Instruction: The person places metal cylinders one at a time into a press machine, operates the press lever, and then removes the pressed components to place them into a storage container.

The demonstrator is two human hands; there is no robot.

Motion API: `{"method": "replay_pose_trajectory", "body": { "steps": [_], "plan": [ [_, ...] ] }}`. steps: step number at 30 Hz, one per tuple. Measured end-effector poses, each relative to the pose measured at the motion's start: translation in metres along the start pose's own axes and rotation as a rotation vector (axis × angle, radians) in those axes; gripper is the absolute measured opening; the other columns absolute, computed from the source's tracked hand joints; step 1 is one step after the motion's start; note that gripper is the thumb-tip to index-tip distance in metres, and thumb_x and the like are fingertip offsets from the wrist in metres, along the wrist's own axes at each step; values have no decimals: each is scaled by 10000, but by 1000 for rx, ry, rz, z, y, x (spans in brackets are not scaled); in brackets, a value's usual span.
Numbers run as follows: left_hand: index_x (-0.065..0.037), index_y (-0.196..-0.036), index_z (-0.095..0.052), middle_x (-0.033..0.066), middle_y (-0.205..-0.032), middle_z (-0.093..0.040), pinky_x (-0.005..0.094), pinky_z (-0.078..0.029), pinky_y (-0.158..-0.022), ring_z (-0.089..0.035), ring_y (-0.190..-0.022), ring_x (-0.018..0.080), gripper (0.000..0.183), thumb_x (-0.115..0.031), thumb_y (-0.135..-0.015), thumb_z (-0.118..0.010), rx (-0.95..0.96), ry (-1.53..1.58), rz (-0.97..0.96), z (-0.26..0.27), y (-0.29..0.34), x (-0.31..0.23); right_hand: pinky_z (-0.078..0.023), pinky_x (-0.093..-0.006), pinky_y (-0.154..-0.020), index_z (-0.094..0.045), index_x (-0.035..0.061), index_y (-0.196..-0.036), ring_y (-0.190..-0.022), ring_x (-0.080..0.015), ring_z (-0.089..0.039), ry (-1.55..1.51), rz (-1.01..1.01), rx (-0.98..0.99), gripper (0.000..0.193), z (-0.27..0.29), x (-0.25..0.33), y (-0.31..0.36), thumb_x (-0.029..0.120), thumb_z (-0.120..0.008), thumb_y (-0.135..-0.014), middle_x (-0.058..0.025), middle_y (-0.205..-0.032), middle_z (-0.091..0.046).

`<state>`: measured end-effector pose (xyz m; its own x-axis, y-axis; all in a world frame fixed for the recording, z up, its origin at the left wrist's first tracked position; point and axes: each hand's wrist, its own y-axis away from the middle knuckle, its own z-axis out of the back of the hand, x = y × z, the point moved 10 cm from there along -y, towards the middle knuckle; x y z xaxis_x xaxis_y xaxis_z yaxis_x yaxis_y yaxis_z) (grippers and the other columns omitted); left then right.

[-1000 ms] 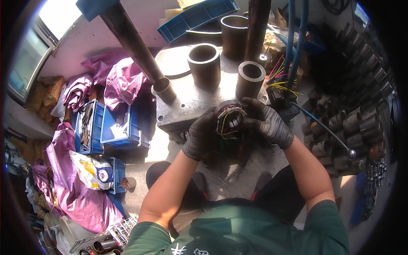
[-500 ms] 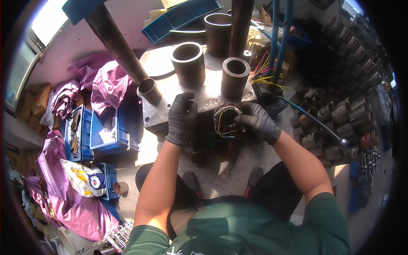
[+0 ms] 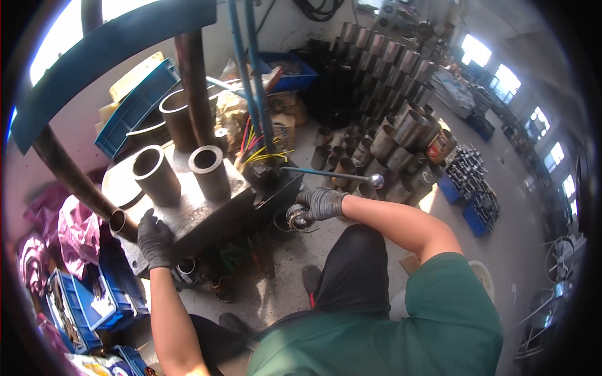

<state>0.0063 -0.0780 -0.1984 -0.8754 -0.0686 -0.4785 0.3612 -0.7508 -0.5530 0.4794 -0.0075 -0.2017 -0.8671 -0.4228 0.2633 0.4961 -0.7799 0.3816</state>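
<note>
My right hand (image 3: pixel 323 204), in a dark grey glove, is closed on the edge of a wound motor stator (image 3: pixel 298 219) with thin wires hanging from it. It holds the stator out over the floor, to the right of a thick steel press table (image 3: pixel 179 219). My left hand (image 3: pixel 155 241), gloved alike, lies on the table's front left edge with its fingers stretched out and nothing seen in them. Beside those fingers stands a small metal tube (image 3: pixel 123 224). Two thick-walled steel cylinders (image 3: pixel 158 178) (image 3: pixel 212 175) stand upright farther back on the table.
A lever with a ball end (image 3: pixel 375 181) juts out above my right hand. Yellow and red wires (image 3: pixel 266 153) stick up behind the table. Stacked metal tubes (image 3: pixel 382 69) fill the far right. Blue bins (image 3: pixel 103 297) and purple sacks (image 3: pixel 78 232) crowd the left.
My view has turned to the right. My right hand has carried the stator from in front of the table out to its right. My left hand has come down onto the table edge near the small tube.
</note>
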Motion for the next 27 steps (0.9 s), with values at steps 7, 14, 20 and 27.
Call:
{"method": "replay_pose_trajectory", "body": {
  "steps": [7,14,20,27],
  "plan": [
    [-41,-1255,-647,197,-989,-735,466,-565,-825,-723,-874,357,373,-288,-976,-652,25,-238,-99,-1,-9,1,-569,-479,-889,-669,-20,-1179,-1035,-403,-721,174,-618,-211,643,46,-221,187,522,-681,-831,-244,-1099,-743],
    [-25,-1289,-616,214,-1101,-740,436,-538,-913,-715,-1002,353,366,-248,-1000,-647,99,-193,-190,-55,-20,104,-524,-332,-460,-749,54,-779,-472,-198,-634,-384,-1258,-439,451,29,-357,479,483,-684,-903,-95,-646,-698],
    [33,-1271,-613,189,-1222,-698,387,-490,-1010,-651,-1106,299,295,-96,-1006,-626,214,202,-241,-99,-3,45,-542,-339,-646,-768,100,-1078,-750,-189,-700,-879,-1664,11,247,-144,-434,769,222,-613,-928,-108,-957,-772],
    [23,-1183,-631,123,-1040,-690,337,-522,-904,-636,-939,212,207,-25,-981,-630,290,362,-266,9,30,-79,-540,-384,-896,-763,151,-1210,-1078,-230,-675,-370,-1889,258,318,-174,-385,767,206,-629,-926,-69,-1204,-737]
  ]
}}
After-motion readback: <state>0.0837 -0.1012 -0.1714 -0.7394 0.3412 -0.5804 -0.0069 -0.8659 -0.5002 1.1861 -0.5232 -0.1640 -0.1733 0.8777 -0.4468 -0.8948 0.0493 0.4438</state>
